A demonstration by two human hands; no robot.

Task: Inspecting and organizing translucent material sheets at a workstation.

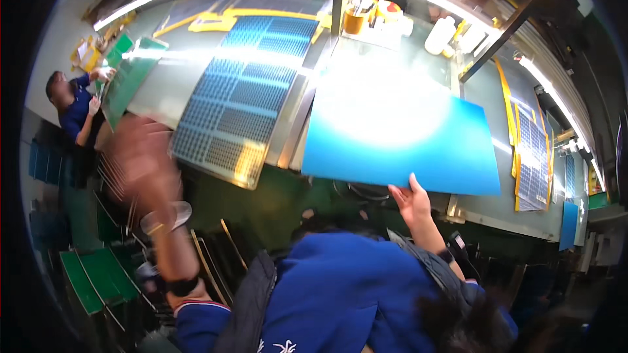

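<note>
A plain bright blue sheet point(418, 163) lies on the bench in front of me, its far part washed out by lamp glare. My right hand point(413, 206) grips its near edge; one finger shows on top and others are hidden beneath. My left hand point(140, 157) is raised at the left, smeared by motion, so its fingers cannot be read. Closest to it is a dark blue panel point(226, 101) with a block grid pattern, tilted across the bench and overhanging the near edge. A clear ring-like band point(167, 218) shows at my left wrist.
At the far left a co-worker point(75, 104) in blue handles a green board point(134, 75). Behind the sheet stand an orange tub point(358, 16) and a white bottle point(439, 34). A metal post point(338, 0) rises between the panels. A yellow-framed mesh panel point(532, 153) lies right.
</note>
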